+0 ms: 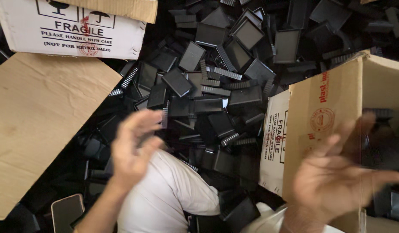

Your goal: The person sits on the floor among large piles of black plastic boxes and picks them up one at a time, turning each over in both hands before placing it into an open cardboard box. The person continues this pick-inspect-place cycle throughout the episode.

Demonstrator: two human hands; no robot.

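View from above of a person seated amid a deep heap of black plastic housings (208,103), flat rectangular tray-like shells with ribbed edges, far too many to count. They cover the floor from the person's pale-trousered knee (165,194) to the top of the picture.

The left hand (132,149) is spread, fingers loosely curved, holding nothing, hovering just above the heap. The right hand (337,177), blurred, is also spread and empty, in front of the open cardboard box (324,108) on the right, which holds more of the black pieces.

The shells look light, rigid and smooth, probably easy to lift by pinching a rim or ribbed side.

There are two cartons: the open one and a white-sided carton (74,30) top left. One flat cardboard sheet (39,125) lies left. One phone-like device (66,212) rests by the left forearm.
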